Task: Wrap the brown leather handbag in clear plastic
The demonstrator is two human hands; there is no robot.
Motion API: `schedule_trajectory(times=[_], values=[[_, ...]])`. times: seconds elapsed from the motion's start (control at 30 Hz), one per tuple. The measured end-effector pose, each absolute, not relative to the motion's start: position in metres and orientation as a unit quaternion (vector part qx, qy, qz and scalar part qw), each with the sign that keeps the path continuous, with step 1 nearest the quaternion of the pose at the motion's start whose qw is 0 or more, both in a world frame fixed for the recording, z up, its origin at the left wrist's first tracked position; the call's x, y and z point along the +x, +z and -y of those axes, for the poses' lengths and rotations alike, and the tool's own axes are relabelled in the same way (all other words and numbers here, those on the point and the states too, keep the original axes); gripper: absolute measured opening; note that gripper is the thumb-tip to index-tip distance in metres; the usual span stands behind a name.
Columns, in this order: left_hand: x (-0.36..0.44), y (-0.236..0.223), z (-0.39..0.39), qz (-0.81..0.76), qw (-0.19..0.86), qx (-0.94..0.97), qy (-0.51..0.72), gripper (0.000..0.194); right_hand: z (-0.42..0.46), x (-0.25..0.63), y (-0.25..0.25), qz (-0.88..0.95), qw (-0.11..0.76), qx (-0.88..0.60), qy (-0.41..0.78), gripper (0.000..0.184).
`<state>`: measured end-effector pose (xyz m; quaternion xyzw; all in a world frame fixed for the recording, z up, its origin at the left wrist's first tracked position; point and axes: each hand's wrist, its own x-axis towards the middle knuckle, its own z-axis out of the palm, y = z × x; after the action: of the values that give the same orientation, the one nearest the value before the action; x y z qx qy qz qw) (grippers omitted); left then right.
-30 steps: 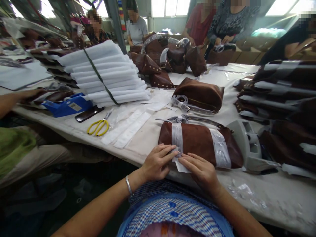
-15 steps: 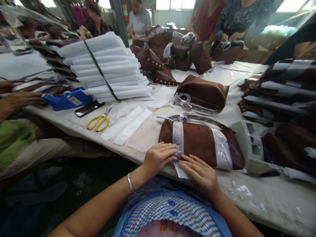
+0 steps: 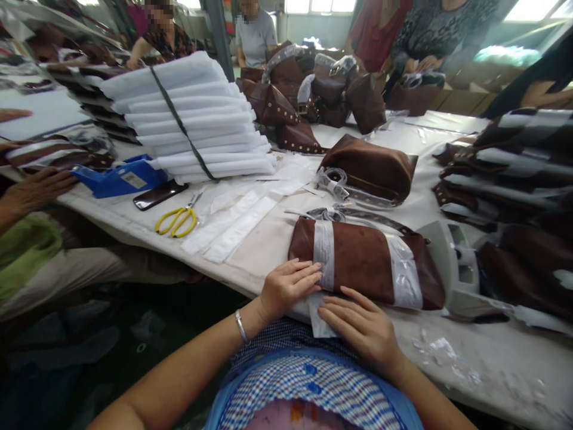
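Note:
A brown leather bag (image 3: 362, 258) lies at the near edge of the white table (image 3: 470, 352), with two clear plastic strips wrapped across it. My left hand (image 3: 286, 286) rests with flat fingers on the bag's near left corner, its fingertips at the left strip (image 3: 324, 254). Just right of it, my right hand (image 3: 362, 325) lies flat with fingers spread on the loose lower end of that strip (image 3: 319, 316), which hangs over the table edge. Neither hand grips anything.
A second brown bag (image 3: 371, 167) lies behind, a grey tape dispenser (image 3: 452, 263) to the right, stacked wrapped bags (image 3: 510, 173) far right. Yellow scissors (image 3: 176, 221), a phone (image 3: 159, 194), a blue dispenser (image 3: 119, 177) and a bundle of white foam sheets (image 3: 192, 119) are left. Other people sit around.
My right hand slid down toward me along the strip's loose end. My left hand stayed at the bag's corner. The person's hand at left drew back from the blue dispenser.

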<state>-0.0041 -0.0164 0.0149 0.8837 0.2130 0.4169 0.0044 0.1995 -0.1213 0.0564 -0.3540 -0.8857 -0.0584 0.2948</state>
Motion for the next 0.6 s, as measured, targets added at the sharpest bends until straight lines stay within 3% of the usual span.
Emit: schedule_trajectory(times=[0.4, 0.6], values=[[-0.005, 0.011, 0.019, -0.231, 0.065, 0.878, 0.414, 0.027, 0.077, 0.211, 0.08, 0.869, 0.297, -0.386, -0.085, 0.028], [-0.005, 0.009, 0.023, -0.249, 0.084, 0.878, 0.4, 0.016, 0.06, 0.218, 0.075, 0.854, 0.282, -0.43, -0.084, 0.023]])
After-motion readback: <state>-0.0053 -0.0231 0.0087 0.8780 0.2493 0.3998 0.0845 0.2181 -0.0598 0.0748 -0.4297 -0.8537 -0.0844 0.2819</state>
